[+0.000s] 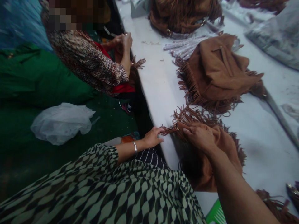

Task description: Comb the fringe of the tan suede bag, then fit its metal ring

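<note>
A brown suede-like fringed bag [225, 144] lies at the near edge of the table, its opening dark toward me. My right hand [198, 135] is closed over its upper side, fingers gripping the material beside a small metal fitting. From there a bunch of brown fringe strands [168, 130] sticks out over the table edge. My left hand [153, 137], with a bracelet on the wrist, is at the tips of these strands, touching them; its thumb stands apart from the fingers. Another brown fringed bag [221, 68] lies flat just beyond.
The white table [158, 90] runs away from me, with more brown bags [187, 15] and plastic wrapping [277, 37] farther off. A green comb-like piece [217, 213] lies near my right forearm. At left, a co-worker [93, 62] handles a brown fringed piece; a white plastic bag [63, 124] lies on the floor.
</note>
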